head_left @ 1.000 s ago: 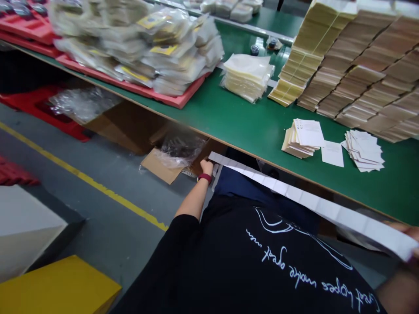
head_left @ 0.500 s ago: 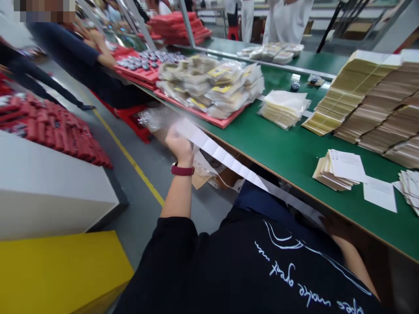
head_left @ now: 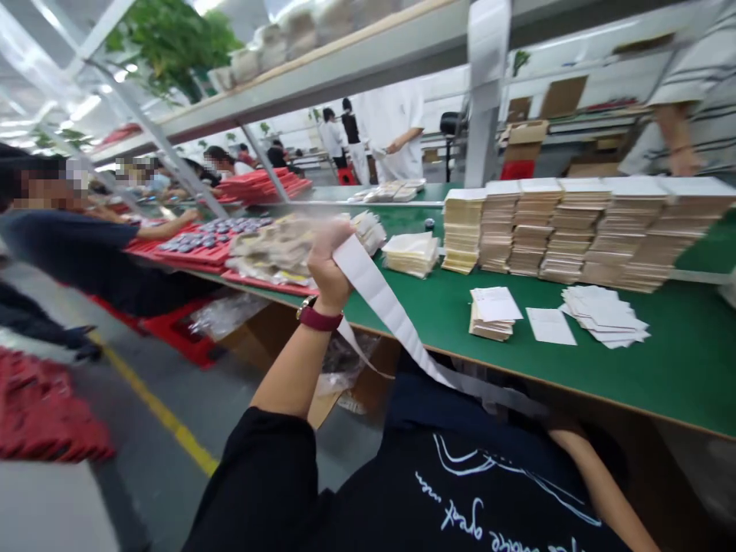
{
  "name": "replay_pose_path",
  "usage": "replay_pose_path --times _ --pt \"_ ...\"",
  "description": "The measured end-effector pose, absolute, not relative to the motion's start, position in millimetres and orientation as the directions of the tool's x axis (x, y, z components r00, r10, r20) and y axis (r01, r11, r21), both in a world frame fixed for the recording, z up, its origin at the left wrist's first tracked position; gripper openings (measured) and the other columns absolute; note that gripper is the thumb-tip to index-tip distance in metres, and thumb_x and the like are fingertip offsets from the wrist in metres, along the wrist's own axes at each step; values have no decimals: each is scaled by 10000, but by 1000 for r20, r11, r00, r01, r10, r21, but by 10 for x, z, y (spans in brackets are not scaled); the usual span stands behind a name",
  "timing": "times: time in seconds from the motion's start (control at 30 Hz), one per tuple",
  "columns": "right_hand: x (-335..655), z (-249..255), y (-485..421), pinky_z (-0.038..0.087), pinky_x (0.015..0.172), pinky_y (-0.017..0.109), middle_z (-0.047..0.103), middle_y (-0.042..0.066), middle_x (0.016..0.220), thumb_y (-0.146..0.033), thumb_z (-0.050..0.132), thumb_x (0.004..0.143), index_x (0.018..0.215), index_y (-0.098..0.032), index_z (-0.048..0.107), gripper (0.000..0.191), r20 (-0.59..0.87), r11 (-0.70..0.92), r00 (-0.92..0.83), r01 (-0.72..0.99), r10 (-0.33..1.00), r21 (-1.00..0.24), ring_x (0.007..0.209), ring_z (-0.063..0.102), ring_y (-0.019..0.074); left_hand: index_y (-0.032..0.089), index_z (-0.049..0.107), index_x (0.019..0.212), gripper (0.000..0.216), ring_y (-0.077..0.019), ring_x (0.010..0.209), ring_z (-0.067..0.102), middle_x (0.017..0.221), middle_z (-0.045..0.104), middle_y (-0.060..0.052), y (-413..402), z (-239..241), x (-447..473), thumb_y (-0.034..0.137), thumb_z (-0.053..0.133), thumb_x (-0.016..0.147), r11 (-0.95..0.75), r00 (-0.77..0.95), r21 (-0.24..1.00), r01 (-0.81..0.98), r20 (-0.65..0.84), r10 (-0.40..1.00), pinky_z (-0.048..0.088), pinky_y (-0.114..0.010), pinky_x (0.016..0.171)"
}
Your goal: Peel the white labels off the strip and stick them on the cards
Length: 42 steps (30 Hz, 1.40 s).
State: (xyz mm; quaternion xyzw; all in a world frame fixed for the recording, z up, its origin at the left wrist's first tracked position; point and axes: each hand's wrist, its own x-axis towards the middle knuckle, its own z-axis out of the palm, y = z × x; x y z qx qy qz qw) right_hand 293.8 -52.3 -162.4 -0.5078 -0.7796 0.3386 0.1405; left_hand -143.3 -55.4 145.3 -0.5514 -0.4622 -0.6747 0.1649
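My left hand, with a dark red band on the wrist, is raised above the table edge and closed on one end of a long white strip of blank labels. The strip slopes down to the right and runs under the green table towards my lap. My right forearm reaches down under the table edge, and my right hand is hidden there in the dark. On the table lie a small pile of white cards, a single card and a fanned pile of cards.
Tall stacks of tan paper line the table's back. A stack of clear bags and bagged goods on red trays lie to the left. A seated person works at the left; others stand behind. Cardboard boxes sit under the table.
My left hand has lifted the end of the label strip from below the table edge to above it. The camera has tilted up to show the room. My right hand has dropped from sight.
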Motion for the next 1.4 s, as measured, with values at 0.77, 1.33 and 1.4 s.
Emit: replay_pose_path --times 0.77,1.33,1.4 --pt "2202 1232 -409 470 841 360 530 -5 879 -521 529 888 909 -248 505 274 581 581 11 -43 814 -813 859 553 155 246 627 1152 321 -181 1016 644 1115 666 -30 -387 1564 657 273 651 833 -795 357 561 230 712 605 543 -340 908" --pt "1995 791 -177 442 651 267 588 -40 733 -259 710 772 793 -204 605 121 424 426 -39 49 905 -903 676 530 105 220 543 1174 457 -44 373 317 454 380 125 -125 770 377 430 716 807 -406 122 914 9 402 907 246 -173 398" --pt "1969 769 -107 443 659 273 580 -39 720 -230 696 786 763 -205 600 102 436 439 -58 81 898 -895 677 528 108 207 527 1184 533 -45 379 339 466 430 122 -97 705 356 467 742 771 -369 154 929 19 362 920 263 -174 402"
